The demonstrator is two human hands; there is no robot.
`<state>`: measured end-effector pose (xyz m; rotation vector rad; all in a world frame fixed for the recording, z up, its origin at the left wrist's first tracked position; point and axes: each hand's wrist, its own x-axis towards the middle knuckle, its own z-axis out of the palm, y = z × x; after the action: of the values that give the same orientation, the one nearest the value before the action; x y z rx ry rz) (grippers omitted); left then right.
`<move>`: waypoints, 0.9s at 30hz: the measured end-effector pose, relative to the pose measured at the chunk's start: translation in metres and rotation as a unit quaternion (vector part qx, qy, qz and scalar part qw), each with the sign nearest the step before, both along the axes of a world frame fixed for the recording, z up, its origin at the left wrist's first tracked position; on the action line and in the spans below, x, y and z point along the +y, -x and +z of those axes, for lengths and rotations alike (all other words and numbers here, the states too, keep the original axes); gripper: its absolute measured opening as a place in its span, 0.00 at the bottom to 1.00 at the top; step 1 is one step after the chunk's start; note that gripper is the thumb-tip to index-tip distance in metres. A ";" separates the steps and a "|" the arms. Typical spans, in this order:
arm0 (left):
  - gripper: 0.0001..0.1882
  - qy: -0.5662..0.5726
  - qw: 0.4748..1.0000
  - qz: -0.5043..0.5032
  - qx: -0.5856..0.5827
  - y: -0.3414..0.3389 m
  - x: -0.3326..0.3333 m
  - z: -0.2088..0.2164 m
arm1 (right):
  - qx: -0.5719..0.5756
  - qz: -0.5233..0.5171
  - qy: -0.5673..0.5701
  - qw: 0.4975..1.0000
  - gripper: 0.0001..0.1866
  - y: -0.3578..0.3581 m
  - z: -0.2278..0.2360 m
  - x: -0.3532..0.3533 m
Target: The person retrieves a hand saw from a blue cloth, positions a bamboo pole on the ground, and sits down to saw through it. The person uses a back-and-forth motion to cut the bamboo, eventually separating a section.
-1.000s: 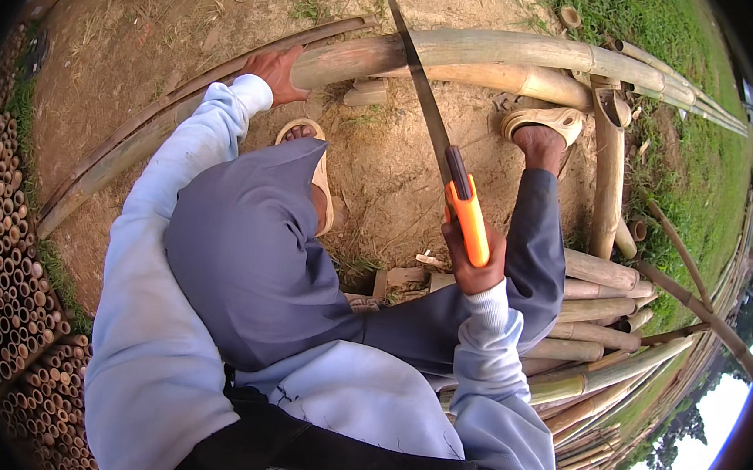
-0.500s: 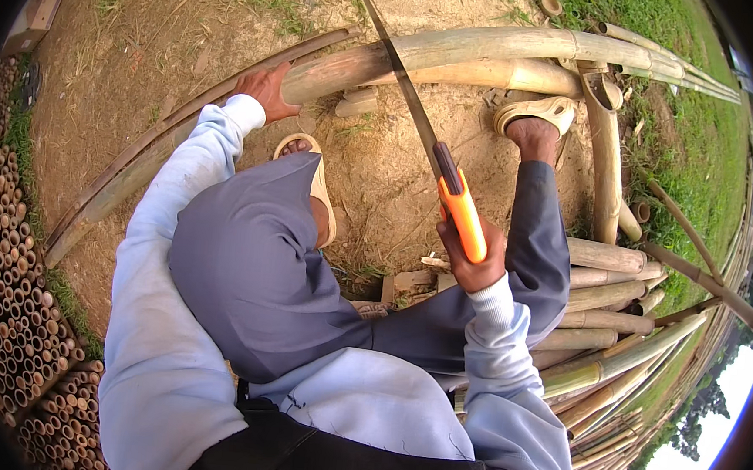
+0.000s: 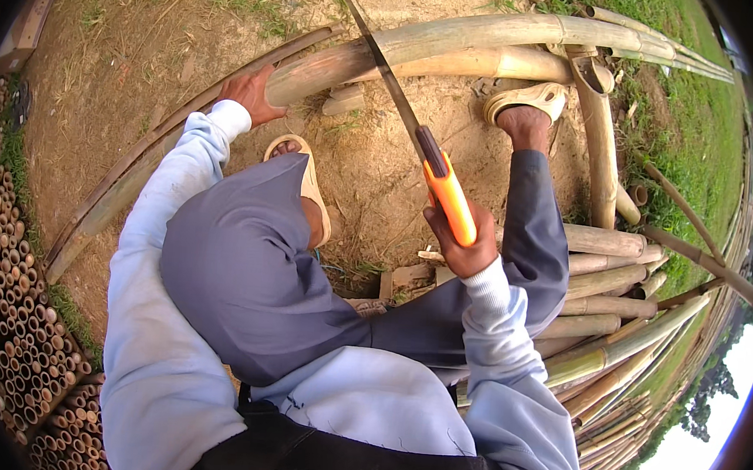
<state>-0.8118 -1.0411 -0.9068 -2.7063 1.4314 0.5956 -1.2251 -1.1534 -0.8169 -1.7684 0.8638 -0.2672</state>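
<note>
A thick bamboo pole [image 3: 487, 29] lies across in front of me, curving through the upper part of the view. My left hand [image 3: 253, 97] grips it near the left, with the fingers over its far side and the thumb toward me. In my right hand [image 3: 466, 239] is the orange handle of a hand saw [image 3: 395, 92]. Its long dark blade slants up and left across the pole, to the right of my left hand. The teeth are too small to make out, and I cannot tell how deep the blade sits in the bamboo.
A second bamboo pole [image 3: 493, 62] lies under the first, by an upright bamboo post [image 3: 600, 155] with a notched top. Cut bamboo lengths [image 3: 594, 304] are piled at the right. Stacked bamboo ends [image 3: 18, 297] fill the left. My sandalled feet [image 3: 530, 102] stand near the poles.
The whole view has shifted slightly, so the poles appear a little higher and farther left. Both hands keep their hold, and the saw has hardly moved against the pole.
</note>
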 end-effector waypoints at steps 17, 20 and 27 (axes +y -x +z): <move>0.49 -0.013 1.000 0.009 -0.004 0.002 0.001 -0.001 | 0.011 -0.034 0.001 0.999 0.13 0.039 0.035 0.027; 0.49 -0.016 1.000 0.020 0.008 0.002 0.002 -0.007 | 0.039 0.050 0.076 0.995 0.18 0.057 0.076 0.036; 0.48 -0.017 1.000 0.016 0.001 0.002 0.002 -0.001 | -0.062 -0.004 0.005 0.998 0.12 -0.066 -0.047 -0.028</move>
<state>-0.8140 -1.0392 -0.9082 -2.7081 1.3687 0.6190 -1.1595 -1.1815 -0.8643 -1.7388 0.7829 -0.3825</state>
